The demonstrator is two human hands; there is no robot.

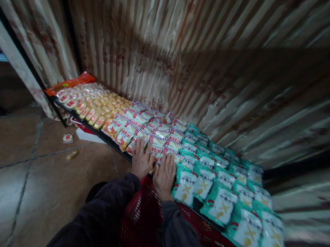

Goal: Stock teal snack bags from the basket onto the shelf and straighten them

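Both my hands lie on the front rows of white-and-red snack packets [144, 117], which cover the middle of a long, low shelf. My left hand [142, 159] rests with fingers stretched forward over the packets at the shelf's front edge. Close to its right, my right hand [164, 177] also lies flat, its fingertips on a packet and its side by the green-and-white snack bags [219, 203]. Green bags fill the right part of the shelf in rows. Farther left are small yellow-wrapped pieces [99, 121] and clear-wrapped ones [70, 103]. What lies under my palms is hidden.
A red plastic basket [138, 220] stands below my forearms against the shelf. An orange packet [70, 83] lies at the far left end. Two small wrapped pieces, one round [68, 138], are on the tiled floor beside a white-and-red box [88, 135]. A pleated curtain [205, 59] hangs behind.
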